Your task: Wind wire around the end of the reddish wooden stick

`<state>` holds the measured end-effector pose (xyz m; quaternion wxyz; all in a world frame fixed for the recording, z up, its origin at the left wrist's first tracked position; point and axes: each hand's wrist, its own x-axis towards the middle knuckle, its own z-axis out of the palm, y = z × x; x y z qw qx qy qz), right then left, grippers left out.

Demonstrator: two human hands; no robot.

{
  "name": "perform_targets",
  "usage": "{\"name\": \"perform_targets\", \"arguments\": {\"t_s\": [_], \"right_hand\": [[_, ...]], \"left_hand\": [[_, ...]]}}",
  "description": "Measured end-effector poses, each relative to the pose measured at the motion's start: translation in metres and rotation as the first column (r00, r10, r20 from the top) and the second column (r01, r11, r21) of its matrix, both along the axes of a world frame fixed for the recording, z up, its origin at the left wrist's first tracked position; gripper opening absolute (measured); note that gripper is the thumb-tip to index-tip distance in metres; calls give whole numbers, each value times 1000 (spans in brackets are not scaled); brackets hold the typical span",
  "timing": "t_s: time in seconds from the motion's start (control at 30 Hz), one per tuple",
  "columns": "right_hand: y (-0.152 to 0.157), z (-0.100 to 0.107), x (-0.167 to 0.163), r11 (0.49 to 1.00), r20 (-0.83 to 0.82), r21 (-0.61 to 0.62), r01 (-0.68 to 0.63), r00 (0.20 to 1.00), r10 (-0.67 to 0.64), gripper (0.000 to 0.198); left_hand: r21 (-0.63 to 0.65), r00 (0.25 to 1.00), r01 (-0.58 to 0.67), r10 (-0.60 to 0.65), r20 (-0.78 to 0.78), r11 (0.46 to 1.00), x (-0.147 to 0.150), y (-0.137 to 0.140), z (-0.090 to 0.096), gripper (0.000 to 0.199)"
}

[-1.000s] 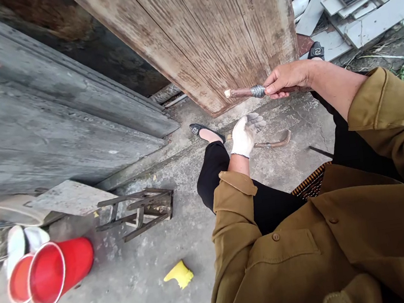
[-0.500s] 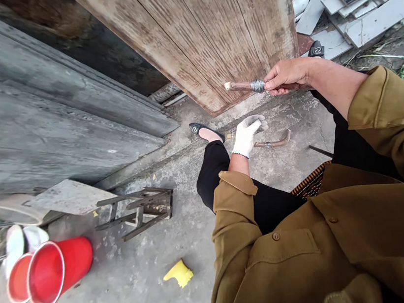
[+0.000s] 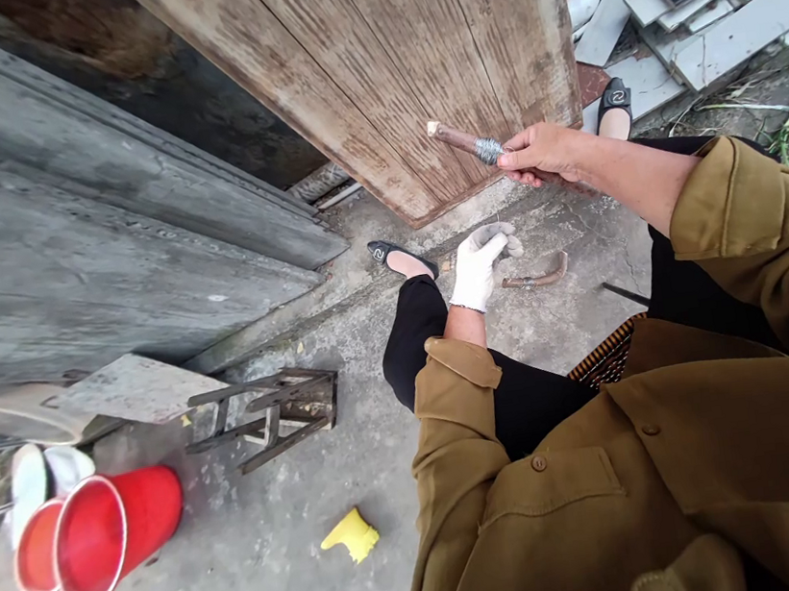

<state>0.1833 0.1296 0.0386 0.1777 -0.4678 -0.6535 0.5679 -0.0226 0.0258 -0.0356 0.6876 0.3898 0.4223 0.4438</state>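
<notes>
Wire-wound stick gripped at upper centre, thin wire drawn down to the gloved hand

The stick point(image 3: 461, 140) was clenched in the bare right hand point(image 3: 542, 153), its wire coil point(image 3: 489, 149) just beyond the fingers. Below it, the gloved left hand point(image 3: 479, 265) was curled, seemingly pinching the wire. Even turns would probably be helped by steady tension. A curved rod point(image 3: 537, 277) lay on the concrete point(image 3: 287, 532).

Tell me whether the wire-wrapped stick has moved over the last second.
Yes. The wire-wrapped stick in the right hand has tilted, tip rising against the wooden door.

concrete floor point(image 3: 357, 455) | red buckets point(image 3: 106, 532) | stool frame point(image 3: 271, 413) | curved stick point(image 3: 537, 275)
</notes>
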Motion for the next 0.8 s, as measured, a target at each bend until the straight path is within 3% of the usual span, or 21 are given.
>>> {"name": "perform_targets", "arguments": {"t_s": [0.33,0.57,0.8], "right_hand": [[-20,-5,-29,993,-145,-108,56,987,-71,38],[-15,4,-24,959,-176,-172,224,951,-253,36],[-16,12,-21,969,-168,-170,179,964,-208,35]], "left_hand": [[130,982,-69,90,-168,989,9,-6,12,25],[126,989,-62,78,-128,990,7,-8,19,34],[130,988,-40,59,-144,991,6,-12,29,40]]}}
